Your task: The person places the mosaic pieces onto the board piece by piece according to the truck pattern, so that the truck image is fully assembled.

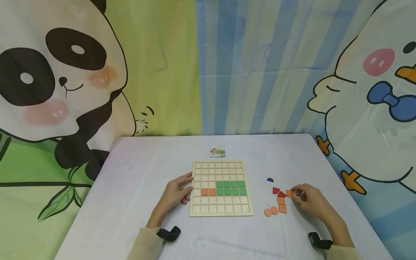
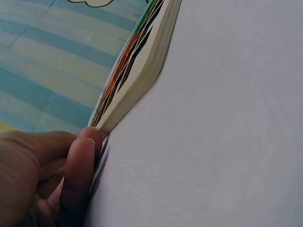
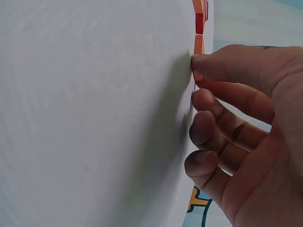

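A pale wooden grid board [image 1: 199, 208] lies on the table, with green square tiles [image 1: 227, 192] and two orange square tiles [image 1: 208, 191] set in its cells. Against the board's left edge my left hand [image 1: 176, 190] rests its fingertips; in the left wrist view the fingertips [image 2: 84, 147] meet the frame. On the right, my right hand [image 1: 310, 199] pinches an orange square tile [image 1: 289, 193] between thumb and fingers. That tile [image 3: 198, 46] shows edge-on in the right wrist view, low at the tabletop, its lower part behind the thumb.
Beside the right hand lie red pieces [image 1: 276, 190], more orange squares [image 1: 282, 209], orange round pieces [image 1: 268, 212] and a blue half-circle [image 1: 270, 180]. A small picture card [image 1: 217, 151] sits behind the board. Printed curtains [image 1: 227, 72] hang at the white table's [image 1: 146, 159] far edge.
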The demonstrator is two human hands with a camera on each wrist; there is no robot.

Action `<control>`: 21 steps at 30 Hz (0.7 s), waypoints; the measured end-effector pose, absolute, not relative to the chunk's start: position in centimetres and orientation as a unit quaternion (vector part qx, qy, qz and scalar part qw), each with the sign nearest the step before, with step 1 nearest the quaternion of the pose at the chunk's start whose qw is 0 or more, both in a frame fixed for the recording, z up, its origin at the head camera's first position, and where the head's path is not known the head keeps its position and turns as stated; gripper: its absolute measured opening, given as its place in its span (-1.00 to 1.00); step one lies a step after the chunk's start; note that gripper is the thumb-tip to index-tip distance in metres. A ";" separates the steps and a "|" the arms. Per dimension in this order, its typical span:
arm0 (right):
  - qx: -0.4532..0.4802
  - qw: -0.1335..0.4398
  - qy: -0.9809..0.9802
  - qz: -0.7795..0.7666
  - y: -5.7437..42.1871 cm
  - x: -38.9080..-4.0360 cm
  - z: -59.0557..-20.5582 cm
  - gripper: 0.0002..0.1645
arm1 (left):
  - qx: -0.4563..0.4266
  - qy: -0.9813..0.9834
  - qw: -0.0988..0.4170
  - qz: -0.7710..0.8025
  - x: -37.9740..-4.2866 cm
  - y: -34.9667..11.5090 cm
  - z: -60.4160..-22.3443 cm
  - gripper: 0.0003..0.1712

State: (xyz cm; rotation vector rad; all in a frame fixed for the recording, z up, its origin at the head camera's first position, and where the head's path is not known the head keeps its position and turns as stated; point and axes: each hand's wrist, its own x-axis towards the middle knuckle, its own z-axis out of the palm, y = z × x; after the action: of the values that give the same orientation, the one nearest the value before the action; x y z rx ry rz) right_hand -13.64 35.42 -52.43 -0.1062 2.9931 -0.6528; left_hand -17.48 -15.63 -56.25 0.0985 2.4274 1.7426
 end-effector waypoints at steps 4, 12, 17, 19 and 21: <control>-0.025 0.044 0.975 -0.215 35.6 -13.5 -52.5 -0.64 | 0.035 0.807 0.078 0.584 -17.5 -15.7 -56.2 -0.39; -0.018 0.046 0.975 -0.218 35.8 -13.5 -52.5 -0.63 | 0.038 0.812 0.074 0.577 -17.8 -15.7 -56.3 -0.37; -0.022 0.040 0.975 -0.216 36.0 -13.4 -52.5 -0.65 | 0.037 0.818 0.070 0.570 -18.2 -15.6 -56.4 -0.37; -0.025 0.034 0.976 -0.214 36.1 -13.3 -52.5 -0.66 | 0.036 0.820 0.071 0.567 -18.3 -15.6 -56.3 -0.37; -0.027 0.030 0.976 -0.212 36.1 -13.3 -52.4 -0.67 | 0.035 0.822 0.072 0.564 -18.4 -15.7 -56.3 -0.37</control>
State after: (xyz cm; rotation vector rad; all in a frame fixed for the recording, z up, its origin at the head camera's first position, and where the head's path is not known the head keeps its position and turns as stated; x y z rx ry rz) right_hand -13.26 36.06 -52.38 -0.0834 3.0110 -0.6543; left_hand -18.43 -15.68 -56.26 0.1044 2.4712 1.6949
